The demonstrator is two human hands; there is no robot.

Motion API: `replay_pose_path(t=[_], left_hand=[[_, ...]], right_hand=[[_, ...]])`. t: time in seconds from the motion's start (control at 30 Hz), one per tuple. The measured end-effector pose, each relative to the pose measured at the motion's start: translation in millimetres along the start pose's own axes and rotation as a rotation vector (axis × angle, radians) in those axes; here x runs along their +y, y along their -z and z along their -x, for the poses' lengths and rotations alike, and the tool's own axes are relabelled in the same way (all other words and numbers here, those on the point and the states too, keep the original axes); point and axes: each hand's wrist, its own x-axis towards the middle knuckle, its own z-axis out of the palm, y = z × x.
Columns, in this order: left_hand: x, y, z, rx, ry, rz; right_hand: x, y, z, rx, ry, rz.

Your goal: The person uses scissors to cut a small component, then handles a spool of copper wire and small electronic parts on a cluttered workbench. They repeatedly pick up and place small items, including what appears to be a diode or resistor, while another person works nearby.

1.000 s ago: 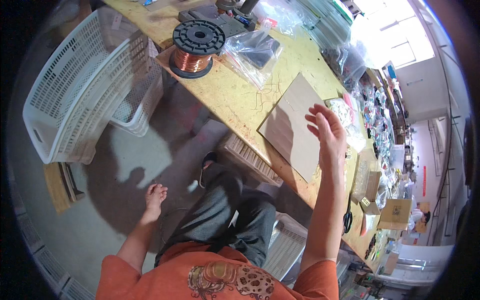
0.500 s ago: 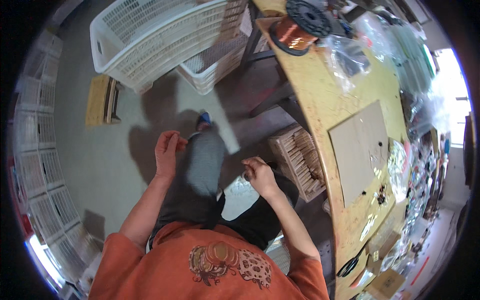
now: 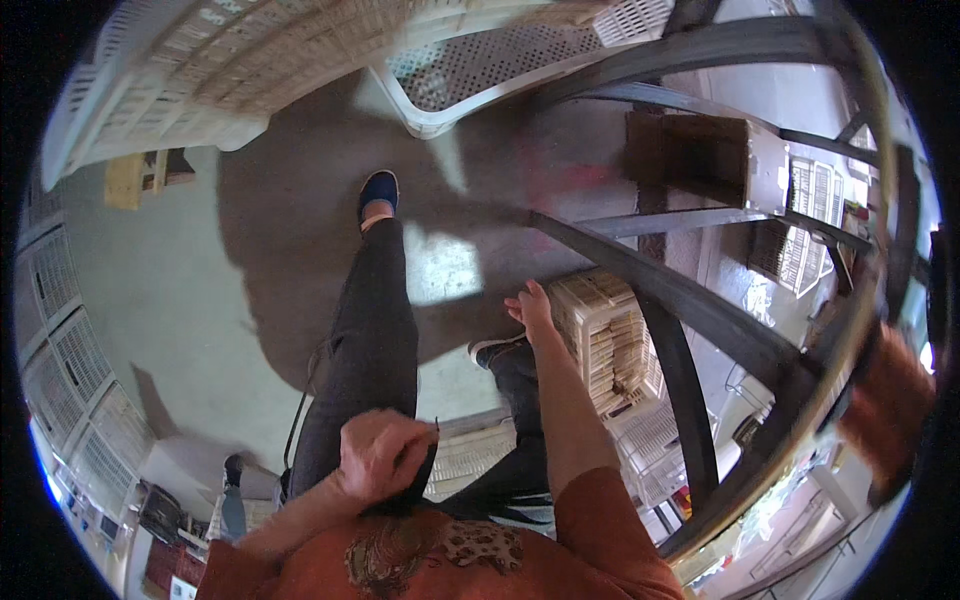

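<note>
Low in front of my body, my left hand is closed with its fingers pressed together. A tiny dark sliver shows at its fingertips, too small to name. My right hand reaches down and forward, its fingers partly stretched and apart, with nothing visible in them. It is right beside the left edge of a cream plastic crate; whether it touches the crate I cannot tell. Inside that crate stand rows of pale, narrow pieces.
Dark metal table legs and braces cross on the right. Large white slatted baskets fill the upper left, near a small wooden stool. A cardboard box lies beyond the frame. A blurred copper wire spool is at the right rim.
My view has tipped lower and toward the table's underside. My right hand has gone from a closed grip near my lap to the crate, fingers apart. My left hand has drawn back toward my body.
</note>
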Motion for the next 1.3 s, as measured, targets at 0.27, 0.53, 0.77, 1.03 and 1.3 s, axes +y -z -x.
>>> replay_pose_path(t=[0.27, 0.53, 0.77, 1.03, 1.3], left_hand=[[-20, 29, -5, -0.067, 0.003, 0.124], [-27, 34, -19, -0.187, 0.017, 0.265], [-42, 36, -17, -0.212, 0.064, 0.249], [-16, 24, -14, -0.117, 0.023, 0.098], [9, -26, -20, -0.012, 0.166, 0.297]], right_hand=[[-23, -10, -91, -0.038, -0.081, -0.615], [-17, -21, -139, 0.107, -0.129, -0.684], [-20, -17, -161, 0.204, -0.243, -0.822], [-20, -69, 2, -0.026, 0.297, -0.408], [-99, -53, 352, 0.29, 1.377, 0.409]])
